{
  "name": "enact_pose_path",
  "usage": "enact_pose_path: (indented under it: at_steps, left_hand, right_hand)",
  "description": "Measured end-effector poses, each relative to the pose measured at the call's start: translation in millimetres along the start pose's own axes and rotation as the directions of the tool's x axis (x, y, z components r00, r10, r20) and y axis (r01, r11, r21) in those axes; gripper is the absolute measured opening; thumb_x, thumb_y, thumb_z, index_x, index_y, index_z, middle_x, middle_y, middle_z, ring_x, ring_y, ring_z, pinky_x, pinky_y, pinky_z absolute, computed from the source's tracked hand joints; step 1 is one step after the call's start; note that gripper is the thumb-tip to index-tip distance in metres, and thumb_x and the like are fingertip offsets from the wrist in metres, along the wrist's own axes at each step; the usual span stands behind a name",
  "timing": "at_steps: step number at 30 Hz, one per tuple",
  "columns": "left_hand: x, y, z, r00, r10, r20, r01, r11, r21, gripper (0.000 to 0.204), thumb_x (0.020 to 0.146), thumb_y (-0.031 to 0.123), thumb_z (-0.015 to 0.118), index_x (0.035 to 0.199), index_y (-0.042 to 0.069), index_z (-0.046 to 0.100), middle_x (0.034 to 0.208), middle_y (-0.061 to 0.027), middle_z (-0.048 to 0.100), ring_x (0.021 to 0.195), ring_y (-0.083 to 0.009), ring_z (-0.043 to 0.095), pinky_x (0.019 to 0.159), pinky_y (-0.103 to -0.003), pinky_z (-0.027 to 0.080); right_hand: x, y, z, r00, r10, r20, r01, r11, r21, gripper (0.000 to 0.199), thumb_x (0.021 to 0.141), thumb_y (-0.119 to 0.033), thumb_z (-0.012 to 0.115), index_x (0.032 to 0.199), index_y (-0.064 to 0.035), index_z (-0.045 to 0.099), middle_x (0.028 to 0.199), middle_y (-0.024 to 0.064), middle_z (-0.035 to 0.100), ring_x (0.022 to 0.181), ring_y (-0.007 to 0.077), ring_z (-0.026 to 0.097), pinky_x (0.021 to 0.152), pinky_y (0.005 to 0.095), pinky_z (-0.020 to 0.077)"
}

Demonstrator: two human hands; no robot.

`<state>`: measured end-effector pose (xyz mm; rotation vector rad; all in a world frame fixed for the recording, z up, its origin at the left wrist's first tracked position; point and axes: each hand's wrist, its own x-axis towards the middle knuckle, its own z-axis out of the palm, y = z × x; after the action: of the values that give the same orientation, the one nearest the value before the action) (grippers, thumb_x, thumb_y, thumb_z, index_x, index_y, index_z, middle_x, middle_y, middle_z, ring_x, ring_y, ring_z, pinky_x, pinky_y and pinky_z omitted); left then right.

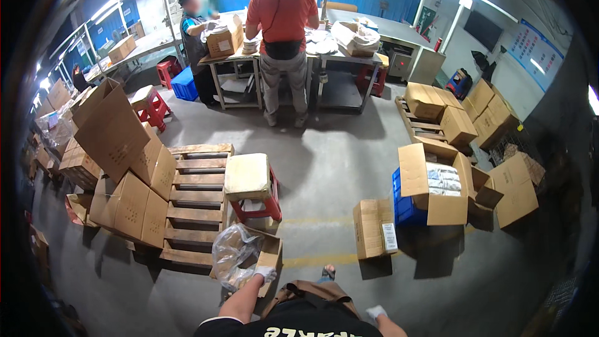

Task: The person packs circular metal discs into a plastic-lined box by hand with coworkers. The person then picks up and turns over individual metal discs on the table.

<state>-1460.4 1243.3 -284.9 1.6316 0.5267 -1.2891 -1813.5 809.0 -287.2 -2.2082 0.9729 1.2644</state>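
My left hand (266, 273), in a white glove, is closed on the rim of an open cardboard box (270, 252) on the floor at my front left. A crumpled clear plastic bag (235, 253) bulges out of that box and covers much of what is inside. Off to my right side hangs my right hand (376, 312), also gloved in white. It looks loosely open and touches nothing; its fingers show only small.
Beside the box stand a red stool (249, 178) with a pale top and a wooden pallet (198, 196) bearing cartons (129, 209). To the right are a closed carton (374, 229) and an open carton (465, 190) of wrapped goods on a blue crate (405, 198). Two people work at tables (232, 57) ahead.
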Motion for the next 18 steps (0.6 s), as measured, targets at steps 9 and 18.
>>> enact_pose_path:
  at_steps: [9, 18]
  left_hand:
    - [77, 160, 63, 0.998, -0.014, 0.054, 0.023, 0.987, -0.158, 0.020, 0.094, 0.029, 0.048, 0.079, 0.017, 0.052, 0.067, -0.0003, 0.052, 0.044, -0.0146, 0.038, 0.043, -0.030, 0.032]
    - [119, 299, 74, 0.997, 0.055, -0.054, -0.072, 0.916, -0.394, 0.023, 0.092, 0.034, 0.050, 0.088, 0.014, 0.061, 0.086, -0.0067, 0.066, 0.074, -0.0270, 0.062, 0.062, -0.041, 0.046]
  right_hand:
    - [114, 6, -95, 0.962, -0.235, -0.141, 0.274, 0.839, 0.470, 0.039, 0.079, -0.035, 0.059, 0.099, -0.0034, 0.069, 0.101, 0.0163, 0.068, 0.092, 0.0313, 0.066, 0.080, 0.0385, 0.0519]
    - [251, -157, -456, 0.633, -0.726, -0.267, 0.453, 0.628, -0.633, 0.037, 0.091, -0.029, 0.039, 0.087, -0.0085, 0.070, 0.095, 0.0177, 0.067, 0.088, 0.0357, 0.064, 0.081, 0.0457, 0.0500]
